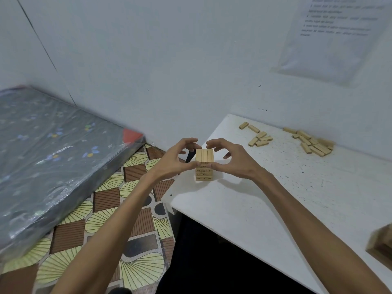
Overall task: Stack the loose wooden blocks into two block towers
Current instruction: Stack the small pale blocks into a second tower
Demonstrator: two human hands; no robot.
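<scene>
Wooden tower [204, 155], several layers high, stands near the white table's [275, 198] left edge, my left hand [176, 158] and right hand [233, 160] pinching its upper layers, while loose blocks [314, 143] lie well apart by the wall, so much stacking is left, I reckon.

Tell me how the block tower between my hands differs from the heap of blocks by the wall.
The tower stands upright in neat layers; the heap lies scattered at all angles. The tower is near the table's left edge; the heap is far back by the wall. The left hand and right hand hold the tower; nothing touches the heap. Both are the same pale wooden blocks.
</scene>
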